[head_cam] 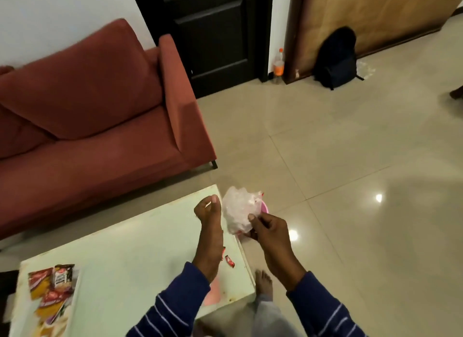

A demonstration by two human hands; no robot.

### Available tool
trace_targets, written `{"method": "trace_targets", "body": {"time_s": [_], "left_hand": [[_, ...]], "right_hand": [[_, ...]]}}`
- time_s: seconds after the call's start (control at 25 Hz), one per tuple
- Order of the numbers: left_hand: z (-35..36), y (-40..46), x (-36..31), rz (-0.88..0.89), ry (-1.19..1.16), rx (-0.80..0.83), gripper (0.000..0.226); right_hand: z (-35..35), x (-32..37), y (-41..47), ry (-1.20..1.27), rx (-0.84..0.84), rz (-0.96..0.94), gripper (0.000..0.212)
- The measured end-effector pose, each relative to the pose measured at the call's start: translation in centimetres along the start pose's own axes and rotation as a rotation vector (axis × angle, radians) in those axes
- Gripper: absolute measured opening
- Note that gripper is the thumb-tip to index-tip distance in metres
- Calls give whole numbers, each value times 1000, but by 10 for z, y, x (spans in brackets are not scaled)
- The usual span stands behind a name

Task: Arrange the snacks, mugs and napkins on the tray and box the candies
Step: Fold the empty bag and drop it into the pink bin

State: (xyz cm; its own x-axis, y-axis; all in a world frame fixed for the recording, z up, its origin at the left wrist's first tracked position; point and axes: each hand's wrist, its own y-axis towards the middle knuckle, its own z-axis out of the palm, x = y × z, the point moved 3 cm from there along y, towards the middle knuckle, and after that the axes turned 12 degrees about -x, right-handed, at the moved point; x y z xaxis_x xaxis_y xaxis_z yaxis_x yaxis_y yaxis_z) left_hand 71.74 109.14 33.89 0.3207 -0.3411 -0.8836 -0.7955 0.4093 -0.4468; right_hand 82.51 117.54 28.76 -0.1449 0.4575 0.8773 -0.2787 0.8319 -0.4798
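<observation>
My right hand [268, 230] pinches a crumpled clear plastic bag [239, 210] at the far right corner of the pale green table [125, 246]. Behind the bag shows a pink box [265, 208], mostly hidden. My left hand [208, 208] hovers beside the bag with curled fingers pinching something small and pale, too small to name. A red wrapped candy [230, 260] lies on the table near the right edge, and another peeks out beside my left forearm. Several snack packets [53, 290] lie in a pile at the table's near left. A pink lid-like piece [213, 292] sits under my left sleeve.
A red sofa [95, 116] stands behind the table. Shiny tiled floor [350, 186] spreads to the right. A black door, an orange-capped bottle [278, 67] and a black backpack [337, 58] stand against the far wall. My bare foot [263, 282] is beside the table.
</observation>
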Motion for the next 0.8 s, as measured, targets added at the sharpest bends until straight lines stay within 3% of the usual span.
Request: {"method": "trace_targets", "body": {"time_s": [0.16, 0.32, 0.4, 0.52, 0.72, 0.8], "left_hand": [[17, -1, 56, -164, 210, -17, 68], [13, 10, 100, -219, 398, -10, 31], [10, 26, 111, -217, 414, -53, 19], [9, 56, 120, -209, 383, -119, 10], [9, 92, 132, -193, 405, -172, 27], [4, 94, 145, -225, 407, -174, 22]], "right_hand": [[-30, -66, 87, -73, -191, 221, 10], [-34, -113, 152, -234, -288, 289, 24], [-25, -137, 187, -311, -312, 313, 21], [0, -173, 234, -479, -295, 278, 13], [33, -220, 302, -841, -160, 208, 29], [36, -229, 314, -937, -115, 243, 29]]}}
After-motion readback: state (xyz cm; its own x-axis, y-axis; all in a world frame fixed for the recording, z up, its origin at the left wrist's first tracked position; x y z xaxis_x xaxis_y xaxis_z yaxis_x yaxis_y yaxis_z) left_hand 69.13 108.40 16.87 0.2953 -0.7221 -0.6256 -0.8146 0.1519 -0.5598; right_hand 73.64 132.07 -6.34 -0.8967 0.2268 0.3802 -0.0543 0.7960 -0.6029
